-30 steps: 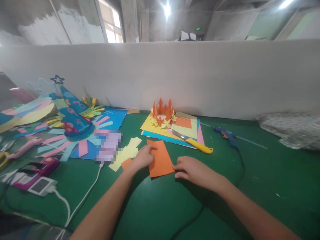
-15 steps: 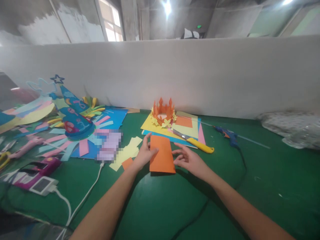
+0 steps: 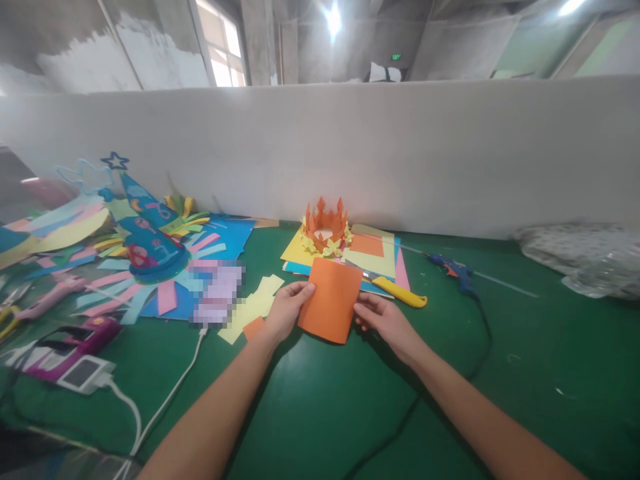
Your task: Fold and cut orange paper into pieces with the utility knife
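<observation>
The table (image 3: 300, 420) bears stacked sheets (image 3: 291, 252). Nearer, the orange card (image 3: 330, 303), bowed and seemingly uncut, is held above it, left hand (image 3: 286, 312) and right hand (image 3: 390, 323) pinching opposite edges. The crown (image 3: 326, 219) stands shaped; yellow scraps (image 3: 256, 303) lie cut.

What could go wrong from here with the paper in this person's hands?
The orange paper bows slightly between the left hand and right hand, so it might crease.
The yellow-handled knife lies just beyond it, partly hidden, so a careless reach could nick a finger.
The glue gun's cord runs beneath the right forearm and might get snagged.
</observation>
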`<state>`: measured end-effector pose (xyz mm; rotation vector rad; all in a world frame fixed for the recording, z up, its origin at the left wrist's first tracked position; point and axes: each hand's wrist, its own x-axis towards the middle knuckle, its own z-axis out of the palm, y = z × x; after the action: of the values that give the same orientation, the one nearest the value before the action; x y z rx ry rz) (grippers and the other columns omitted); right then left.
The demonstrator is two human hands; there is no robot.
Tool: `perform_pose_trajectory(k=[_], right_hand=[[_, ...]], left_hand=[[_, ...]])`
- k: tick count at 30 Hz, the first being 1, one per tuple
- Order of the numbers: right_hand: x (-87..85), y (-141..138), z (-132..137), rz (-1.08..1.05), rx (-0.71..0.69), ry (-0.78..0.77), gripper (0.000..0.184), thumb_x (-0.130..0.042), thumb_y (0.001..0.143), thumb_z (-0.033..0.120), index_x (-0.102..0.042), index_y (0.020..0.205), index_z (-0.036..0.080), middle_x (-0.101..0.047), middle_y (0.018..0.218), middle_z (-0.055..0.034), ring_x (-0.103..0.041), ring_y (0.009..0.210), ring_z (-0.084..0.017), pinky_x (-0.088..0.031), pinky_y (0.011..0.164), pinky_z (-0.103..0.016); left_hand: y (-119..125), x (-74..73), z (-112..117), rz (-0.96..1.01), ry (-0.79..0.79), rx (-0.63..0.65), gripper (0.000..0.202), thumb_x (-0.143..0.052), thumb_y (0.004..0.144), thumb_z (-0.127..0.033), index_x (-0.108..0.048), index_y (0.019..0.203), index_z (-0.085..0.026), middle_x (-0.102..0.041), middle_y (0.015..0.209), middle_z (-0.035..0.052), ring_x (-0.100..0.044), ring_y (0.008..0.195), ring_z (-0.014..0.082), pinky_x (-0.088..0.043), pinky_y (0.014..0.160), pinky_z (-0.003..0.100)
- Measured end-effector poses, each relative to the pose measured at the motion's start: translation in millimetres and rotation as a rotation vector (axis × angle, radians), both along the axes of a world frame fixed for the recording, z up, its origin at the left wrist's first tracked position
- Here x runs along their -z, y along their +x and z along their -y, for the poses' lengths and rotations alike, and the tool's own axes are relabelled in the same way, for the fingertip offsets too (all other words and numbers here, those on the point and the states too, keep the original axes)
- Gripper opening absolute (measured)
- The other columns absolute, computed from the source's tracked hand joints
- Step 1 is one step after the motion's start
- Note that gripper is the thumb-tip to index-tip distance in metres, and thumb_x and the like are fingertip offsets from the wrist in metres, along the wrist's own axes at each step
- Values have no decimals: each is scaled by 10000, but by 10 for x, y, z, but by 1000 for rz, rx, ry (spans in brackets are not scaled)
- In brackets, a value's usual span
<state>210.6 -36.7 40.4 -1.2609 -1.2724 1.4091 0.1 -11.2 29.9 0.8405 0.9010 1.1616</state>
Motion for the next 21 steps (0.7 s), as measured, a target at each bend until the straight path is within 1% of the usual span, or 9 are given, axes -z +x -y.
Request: perform_pose_trajectory(k=[3, 7, 11, 13, 16, 18, 21], right_hand=[[-10, -29, 17, -6, -13, -9, 426, -705, 669, 505, -660, 950, 188, -646, 849, -32, -524, 581, -97, -425, 497, -219], [-31, -72, 44, -31, -44, -25, 421, -718, 658, 517, -676, 902, 176, -627, 756, -21, -529, 579, -103, -431, 501, -217], [-40, -81, 46, -50, -30, -9, 362, -743, 640, 503, -650, 732, 164, -573, 623, 10, -508, 552, -95, -419, 509, -212], [-39, -67, 33, -52, -1, 3, 366, -736, 647, 515, -631, 685, 166, -551, 589, 19, -491, 534, -91, -410, 506, -213], [-46, -37, 11, -44, 36, 20, 391, -720, 648, 549, -637, 683, 169, -533, 562, 22, -467, 507, -92, -393, 482, -221], [-56, -20, 1, -33, 51, 29, 406, -719, 638, 565, -645, 684, 169, -520, 539, 24, -449, 488, -91, -380, 465, -224], [-75, -12, -4, -16, 72, 46, 414, -718, 629, 575, -642, 660, 169, -504, 520, 26, -434, 473, -91, -363, 450, -225]], left_hand=[[3, 5, 3, 3, -18, -3, 351, -805, 594, -419, -628, 731, -149, -698, 770, 24, -640, 688, 146, -484, 673, 255], [10, -4, 12, 25, -27, -8, 392, -830, 553, -402, -554, 685, -157, -682, 749, 2, -637, 670, 140, -483, 662, 259], [1, -7, 11, 40, -37, -18, 440, -854, 515, -374, -486, 624, -159, -651, 677, -26, -622, 634, 120, -468, 624, 231], [-2, -6, 14, 45, -56, 5, 433, -857, 507, -383, -517, 649, -155, -658, 680, -11, -631, 639, 136, -478, 633, 249], [5, -11, 23, 51, -82, 39, 453, -866, 475, -408, -576, 701, -143, -669, 681, 11, -637, 623, 153, -494, 655, 285], [13, -20, 29, 54, -93, 45, 463, -870, 457, -421, -592, 692, -135, -675, 675, 22, -639, 608, 153, -498, 662, 293], [21, -34, 37, 58, -99, 36, 443, -865, 466, -432, -605, 663, -132, -693, 690, 40, -652, 624, 161, -504, 677, 294]])
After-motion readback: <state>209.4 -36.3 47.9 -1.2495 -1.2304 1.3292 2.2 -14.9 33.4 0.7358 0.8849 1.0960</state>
